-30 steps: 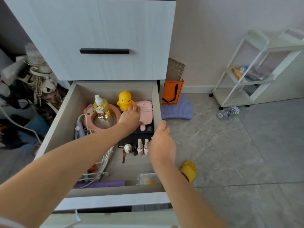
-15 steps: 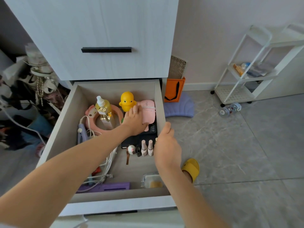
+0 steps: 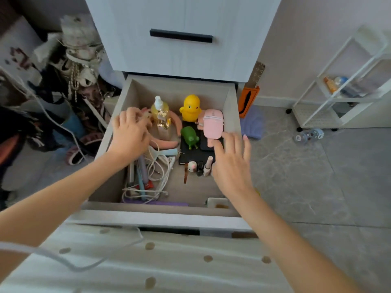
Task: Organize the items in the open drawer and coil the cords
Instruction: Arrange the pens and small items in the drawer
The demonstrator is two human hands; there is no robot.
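Left hand [image 3: 130,134] now just beside cords [image 3: 160,166]

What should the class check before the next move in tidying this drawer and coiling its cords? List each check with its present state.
1. Drawer open: ok.
2. White cords coiled: not ok, they lie in a loose tangle.
3. Right hand free: ok, fingers spread, holding nothing.
4. Left hand free: cannot tell, fingers curl by the pink ring.
5. Bottle upright: ok.
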